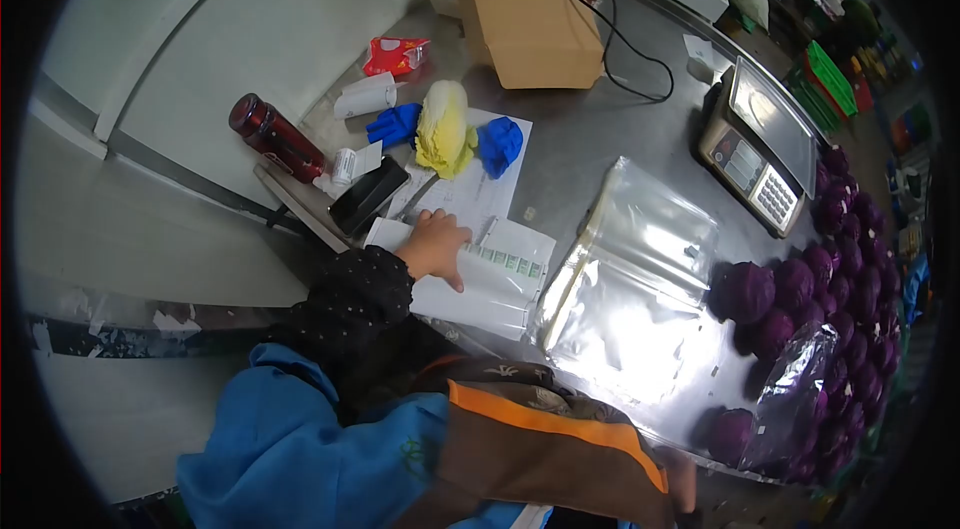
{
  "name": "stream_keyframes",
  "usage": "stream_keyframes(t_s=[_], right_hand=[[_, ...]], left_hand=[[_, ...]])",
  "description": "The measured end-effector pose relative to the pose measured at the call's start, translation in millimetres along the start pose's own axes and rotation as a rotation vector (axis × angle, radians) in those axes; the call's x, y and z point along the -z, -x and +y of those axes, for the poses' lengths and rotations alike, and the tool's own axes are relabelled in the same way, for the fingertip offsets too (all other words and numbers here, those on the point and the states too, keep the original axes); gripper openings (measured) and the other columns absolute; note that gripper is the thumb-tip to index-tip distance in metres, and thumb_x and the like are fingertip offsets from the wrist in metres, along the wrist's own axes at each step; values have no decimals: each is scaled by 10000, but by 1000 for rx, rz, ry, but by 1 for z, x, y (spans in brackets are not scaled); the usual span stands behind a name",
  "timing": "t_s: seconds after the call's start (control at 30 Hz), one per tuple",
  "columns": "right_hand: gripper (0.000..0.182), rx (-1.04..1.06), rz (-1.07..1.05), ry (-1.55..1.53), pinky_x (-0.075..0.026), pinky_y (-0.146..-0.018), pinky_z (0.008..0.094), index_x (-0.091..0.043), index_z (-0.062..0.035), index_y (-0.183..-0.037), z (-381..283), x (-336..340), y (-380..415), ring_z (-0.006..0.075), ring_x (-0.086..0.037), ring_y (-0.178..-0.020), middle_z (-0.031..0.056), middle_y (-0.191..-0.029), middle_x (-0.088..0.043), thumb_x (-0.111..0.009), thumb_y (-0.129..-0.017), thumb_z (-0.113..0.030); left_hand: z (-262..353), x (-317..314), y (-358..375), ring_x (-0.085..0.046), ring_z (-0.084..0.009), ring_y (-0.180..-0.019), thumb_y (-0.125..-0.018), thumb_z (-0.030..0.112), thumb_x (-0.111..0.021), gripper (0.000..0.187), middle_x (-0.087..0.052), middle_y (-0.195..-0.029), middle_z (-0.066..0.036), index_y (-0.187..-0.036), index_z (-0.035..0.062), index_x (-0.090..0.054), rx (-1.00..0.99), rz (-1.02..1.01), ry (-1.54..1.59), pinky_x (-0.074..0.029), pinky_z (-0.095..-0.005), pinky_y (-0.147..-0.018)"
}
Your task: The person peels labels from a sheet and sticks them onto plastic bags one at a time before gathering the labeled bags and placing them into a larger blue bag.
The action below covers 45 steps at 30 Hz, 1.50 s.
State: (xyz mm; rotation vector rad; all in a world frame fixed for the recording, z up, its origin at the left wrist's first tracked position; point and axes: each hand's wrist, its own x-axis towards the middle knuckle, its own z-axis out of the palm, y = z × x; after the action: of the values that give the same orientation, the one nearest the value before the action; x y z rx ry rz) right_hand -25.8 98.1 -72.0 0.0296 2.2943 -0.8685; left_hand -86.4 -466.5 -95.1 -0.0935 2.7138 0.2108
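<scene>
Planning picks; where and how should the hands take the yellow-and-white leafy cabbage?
I'd grip the cabbage around its middle, from above, fingers across its narrow width. It's elongated, pointing away from the wearer; the near end has loose, frilly leaves that might tear. Crumpled blue items flank it, so a low sideways approach looks tighter.

On your L, you've got a red flask nr a blk phone. Ahead of you on the counter, a pale napa cabbage sits b/w a blue glove & a crumpled blue item. Beyond: red pkt, cardboard box w/ blk cable over it. Far R bkgd: green crates.
</scene>
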Motion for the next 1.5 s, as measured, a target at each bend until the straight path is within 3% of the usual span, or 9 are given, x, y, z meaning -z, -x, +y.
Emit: stream_keyframes(t_s=[0.13,0.3,0.4,0.5,0.8,1.03,1.27,1.4,1.5], right_hand=[[239,768,329,97,-448,-723,288,-599,40,-983,-139,3,-52,163,-575,-768,99,-875,-644,-635,-751,-4],[389,1130,397,139,-467,-774,366,-620,-22,-1002,-320,-45,-76,301,-592,-895,142,-932,-631,-754,-650,-122],[285,937,116,275,-473,-680,377,-632,-26,-885,-329,-52,-96,301,-599,-790,122,-852,-634,-744,-646,-133],[186,1057,153,204,-468,-615,377,-634,-40,-805,-316,-47,-97,285,-601,-711,87,-765,-623,-723,-656,-107],[256,1328,335,425,-434,-508,345,-651,-86,-965,-286,-29,-92,214,-568,-587,66,-650,-572,-672,-710,-86],[256,983,141,431,-453,-558,359,-663,-91,-952,-278,-26,-90,239,-591,-649,80,-724,-619,-710,-714,-174],[190,1419,344,204,-457,-696,364,-658,-82,-868,-291,-41,-81,267,-579,-812,52,-915,-641,-703,-683,-79],[386,1076,204,-187,-447,-671,337,-631,-97,-1013,-292,-43,-81,233,-575,-786,42,-869,-637,-692,-639,-26],[416,1300,341,249,-461,-722,353,-604,-51,-1052,-291,-36,-75,269,-587,-833,67,-834,-632,-711,-652,-11]], left_hand=[[29,21,22,-561,-266,-942,-506,359,-822,530,-610,-924,-111,-884,55,-608,-38,147,-66,-355,-366,-828],[82,59,43,-588,-327,-744,-631,178,-737,278,-598,-747,-134,-774,38,-545,-245,452,-9,-439,-409,-667],[107,85,59,-605,-342,-733,-631,205,-739,319,-612,-724,-145,-822,18,-564,-381,639,123,-445,-433,-652],[96,114,77,-610,-336,-749,-647,231,-733,332,-618,-751,-152,-876,36,-594,-280,290,355,-444,-427,-622],[102,113,80,-591,-328,-629,-711,308,-707,207,-585,-601,-120,-778,117,-666,-198,322,242,-422,-416,-556],[110,107,80,-607,-327,-658,-751,273,-662,173,-610,-644,-136,-830,121,-681,-309,243,250,-454,-412,-600],[120,115,74,-613,-338,-747,-731,243,-685,195,-639,-735,-143,-874,113,-703,-335,113,321,-459,-436,-659],[118,115,72,-616,-335,-756,-726,245,-691,203,-641,-740,-143,-878,110,-704,-309,32,319,-458,-436,-667],[116,113,68,-614,-338,-740,-721,242,-696,207,-636,-722,-151,-871,101,-704,-333,76,336,-458,-433,-654]])
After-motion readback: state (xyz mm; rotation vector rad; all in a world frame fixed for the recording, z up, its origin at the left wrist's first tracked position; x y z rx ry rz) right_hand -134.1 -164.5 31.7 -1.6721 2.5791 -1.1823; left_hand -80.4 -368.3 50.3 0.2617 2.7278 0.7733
